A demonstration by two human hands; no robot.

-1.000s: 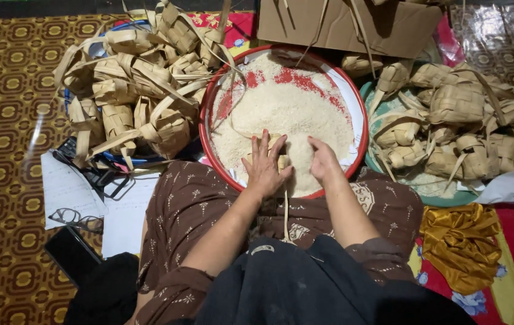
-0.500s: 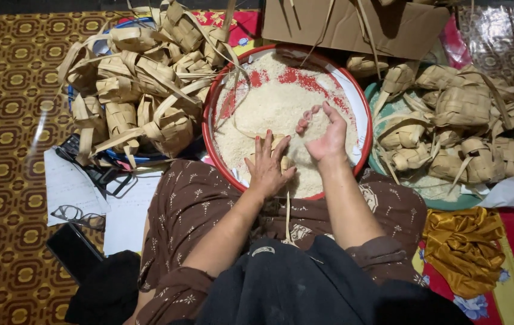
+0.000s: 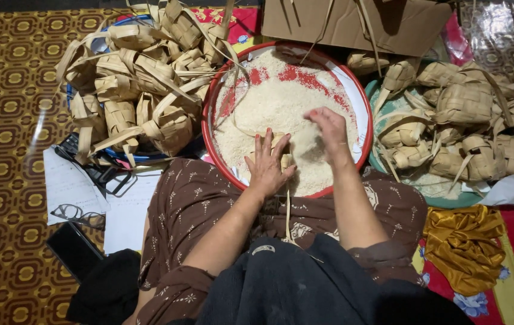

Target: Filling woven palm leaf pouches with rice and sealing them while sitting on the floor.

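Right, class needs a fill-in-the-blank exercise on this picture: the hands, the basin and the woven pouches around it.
1. The red-rimmed basin holds white ____.
2. The left hand rests on a woven ____ in the basin.
3. The right hand is raised over the rice, letting grains ____.
4. A pair of ____ lies on the paper on the person's left.

Missing words: rice; pouch; fall; glasses

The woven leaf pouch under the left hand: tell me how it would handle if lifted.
The woven leaf pouch probably stays light and springy, being thin plaited strips. Rice would likely spill from its opening if tipped. Its trailing strip looks floppy. The left hand steadies it.
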